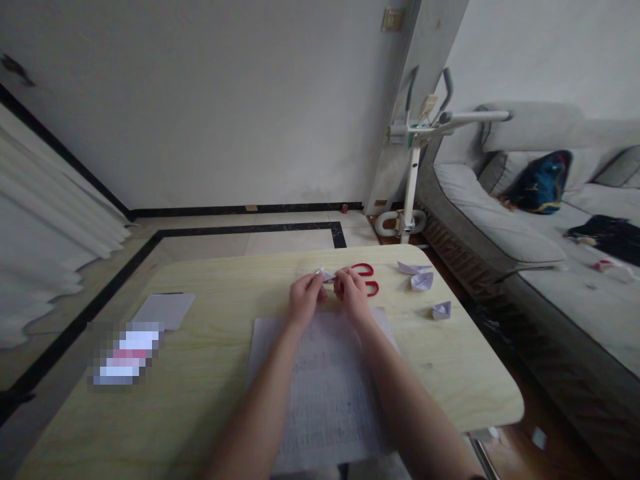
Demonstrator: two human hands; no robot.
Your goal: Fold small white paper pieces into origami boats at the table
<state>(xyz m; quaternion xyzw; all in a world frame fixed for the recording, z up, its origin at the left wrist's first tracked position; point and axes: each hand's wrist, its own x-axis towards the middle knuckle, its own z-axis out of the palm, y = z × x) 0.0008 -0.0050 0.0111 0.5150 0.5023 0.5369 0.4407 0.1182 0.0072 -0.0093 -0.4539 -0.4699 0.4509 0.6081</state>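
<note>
Between my two hands, over the far half of the table, is a small folded piece of white paper (326,275). The fingers of my left hand (305,293) pinch its left end. My right hand (351,291) is closed on its right end. Scissors with red handles (364,269) lie just beyond and beside my right hand, their blades mostly hidden by it. A large printed sheet (325,393) lies flat beneath my forearms. To the right rest several small folded paper shapes (423,281), one of them a paper boat (442,311) set apart from the others.
On the left of the wooden table (210,373) lie a stack of white paper (165,311) and a pixelated bright device (127,357). White exercise equipment (411,180) stands beyond the table's far right corner. A grey sofa (500,227) runs along the right, holding a blue bag (543,183).
</note>
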